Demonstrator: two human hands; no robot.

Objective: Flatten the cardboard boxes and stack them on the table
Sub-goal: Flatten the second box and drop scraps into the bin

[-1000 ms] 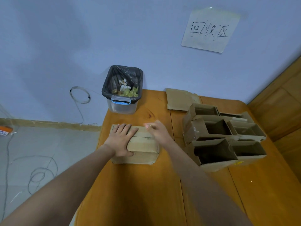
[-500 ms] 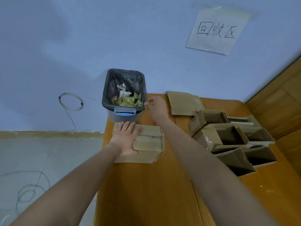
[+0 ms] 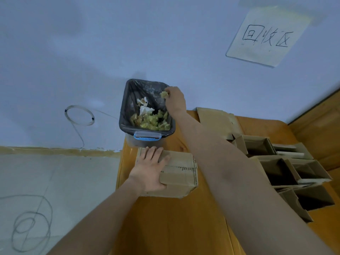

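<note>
Here the flattened cardboard box (image 3: 176,172) lies on the wooden table (image 3: 165,227) under the left hand (image 3: 150,172), whose fingers (image 3: 152,153) are spread straight and press flat on its top, the tips reaching the box's far edge and the thumb lying across toward its middle. Just beyond those fingertips stands a small bin (image 3: 147,115) lined with a black bag, holding yellowish-green crumpled scraps and some white paper. Over the bin's far right corner hovers the right hand (image 3: 174,100), its fingertips pinching a small yellowish-green wad (image 3: 164,94) above the opening. To the right of the right forearm sit several open cardboard boxes (image 3: 287,170) packed close together, their mouths facing up, and beyond them a flat cardboard sheet (image 3: 217,120) rests at the table's back edge by the wall. A paper sign (image 3: 266,35) with handwritten characters hangs on the wall above. A coiled cable (image 3: 80,115) hangs on the wall left of the bin.
</note>
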